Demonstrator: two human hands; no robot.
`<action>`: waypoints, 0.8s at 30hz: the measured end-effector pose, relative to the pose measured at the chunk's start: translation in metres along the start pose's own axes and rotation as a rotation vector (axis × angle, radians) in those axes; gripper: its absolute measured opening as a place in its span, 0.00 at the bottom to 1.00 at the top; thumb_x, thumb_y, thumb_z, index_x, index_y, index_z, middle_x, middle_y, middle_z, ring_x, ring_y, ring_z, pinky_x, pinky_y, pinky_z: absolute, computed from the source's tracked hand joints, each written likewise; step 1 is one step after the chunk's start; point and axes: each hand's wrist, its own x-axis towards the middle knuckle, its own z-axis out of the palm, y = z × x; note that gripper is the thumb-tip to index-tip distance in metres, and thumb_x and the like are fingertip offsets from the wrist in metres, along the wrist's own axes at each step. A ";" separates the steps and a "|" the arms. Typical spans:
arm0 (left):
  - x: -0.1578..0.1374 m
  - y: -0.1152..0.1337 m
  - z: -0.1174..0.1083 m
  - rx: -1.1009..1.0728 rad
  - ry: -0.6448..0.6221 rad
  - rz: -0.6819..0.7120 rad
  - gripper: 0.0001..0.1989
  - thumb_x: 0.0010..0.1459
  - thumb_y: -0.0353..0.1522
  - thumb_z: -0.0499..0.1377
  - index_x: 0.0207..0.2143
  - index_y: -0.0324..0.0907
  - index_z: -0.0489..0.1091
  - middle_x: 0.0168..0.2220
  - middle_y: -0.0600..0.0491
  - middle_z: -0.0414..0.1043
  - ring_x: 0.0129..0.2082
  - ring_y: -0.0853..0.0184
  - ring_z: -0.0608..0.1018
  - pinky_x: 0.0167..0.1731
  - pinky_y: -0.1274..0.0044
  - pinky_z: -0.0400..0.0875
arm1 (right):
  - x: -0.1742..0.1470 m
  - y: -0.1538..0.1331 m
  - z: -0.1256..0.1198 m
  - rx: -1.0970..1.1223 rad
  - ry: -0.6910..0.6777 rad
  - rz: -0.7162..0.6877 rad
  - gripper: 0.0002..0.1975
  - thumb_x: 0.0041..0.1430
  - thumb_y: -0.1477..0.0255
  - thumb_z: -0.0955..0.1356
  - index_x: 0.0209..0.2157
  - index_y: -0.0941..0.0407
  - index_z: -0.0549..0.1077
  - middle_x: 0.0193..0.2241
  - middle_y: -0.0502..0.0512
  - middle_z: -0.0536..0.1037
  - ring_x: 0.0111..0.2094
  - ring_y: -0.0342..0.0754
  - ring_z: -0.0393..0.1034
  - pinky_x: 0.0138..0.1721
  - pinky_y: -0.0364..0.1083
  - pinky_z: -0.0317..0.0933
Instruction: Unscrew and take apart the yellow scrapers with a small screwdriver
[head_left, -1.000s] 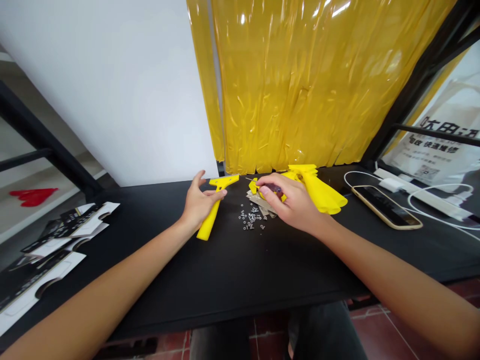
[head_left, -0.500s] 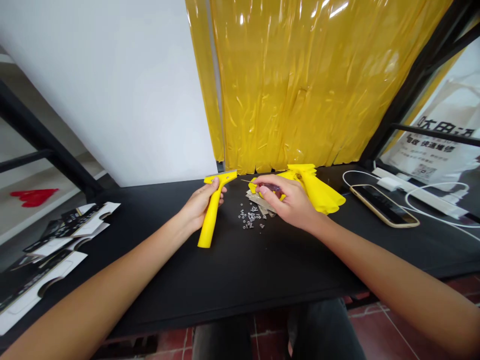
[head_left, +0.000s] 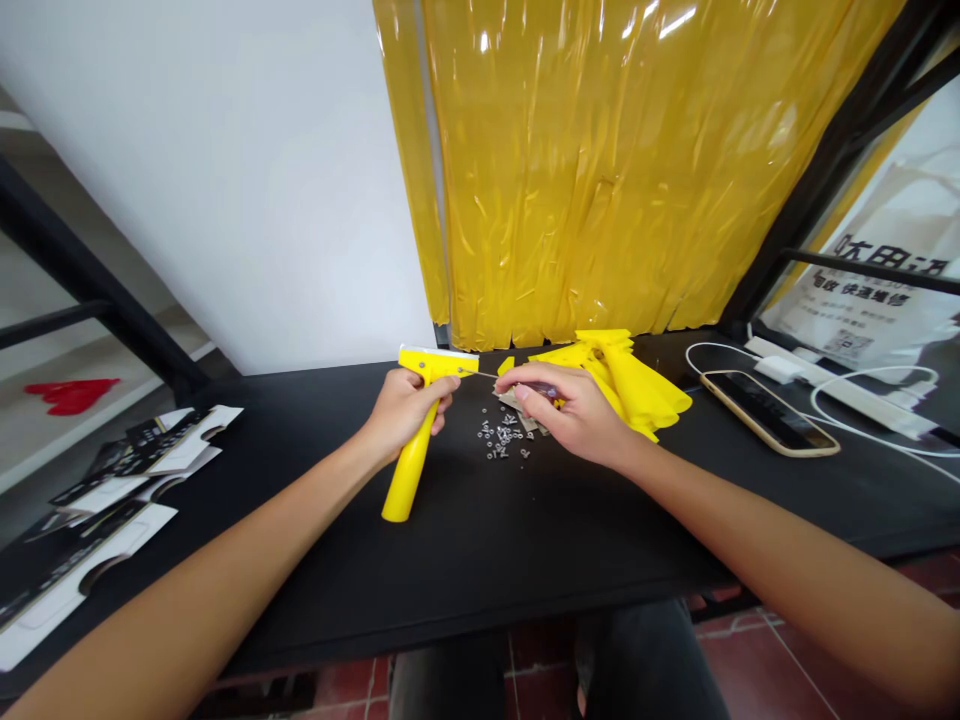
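Observation:
My left hand [head_left: 409, 408] is closed around a yellow scraper [head_left: 409, 470] just below its wide head, which carries a metal blade [head_left: 439, 351] along its top edge. Two screws show on the head. In my right hand [head_left: 574, 405] is a screwdriver [head_left: 544, 390], its handle mostly covered by the fingers. Its thin shaft points left, and the tip reaches the screw at the right end of the scraper's head. Small screws and nuts [head_left: 501, 436] lie loose on the black table below, beside flat blade-like plates [head_left: 525, 415] partly behind my right hand.
More yellow scraper handles [head_left: 637, 385] are piled behind my right hand. A phone [head_left: 769, 410], white cables and a power strip [head_left: 847, 380] lie at the right. Cut cardboard pieces [head_left: 142, 470] rest on the left. A yellow strip curtain [head_left: 600, 180] hangs at the back.
The scraper has turned so that its head's screwed face shows, and its handle end has come nearer. My right hand has brought the screwdriver tip left and down to the head.

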 end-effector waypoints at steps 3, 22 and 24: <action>0.000 0.001 0.000 0.013 -0.003 0.006 0.12 0.51 0.34 0.67 0.21 0.42 0.68 0.18 0.55 0.63 0.12 0.74 0.64 0.12 0.77 0.56 | 0.000 0.001 0.000 0.011 -0.001 0.019 0.12 0.68 0.67 0.63 0.45 0.53 0.77 0.44 0.53 0.80 0.36 0.44 0.73 0.28 0.43 0.62; 0.000 -0.003 -0.002 0.174 -0.002 0.016 0.15 0.53 0.36 0.65 0.21 0.42 0.63 0.17 0.58 0.63 0.12 0.74 0.66 0.14 0.77 0.58 | 0.001 0.002 0.002 0.070 -0.019 0.098 0.12 0.68 0.68 0.63 0.45 0.55 0.77 0.43 0.54 0.81 0.35 0.43 0.72 0.31 0.43 0.63; 0.000 -0.004 -0.003 0.279 0.011 0.043 0.16 0.54 0.37 0.64 0.21 0.43 0.62 0.16 0.58 0.62 0.11 0.73 0.66 0.14 0.77 0.58 | 0.001 0.004 0.002 0.136 -0.023 0.179 0.12 0.67 0.68 0.64 0.46 0.54 0.76 0.41 0.53 0.81 0.31 0.43 0.71 0.29 0.43 0.62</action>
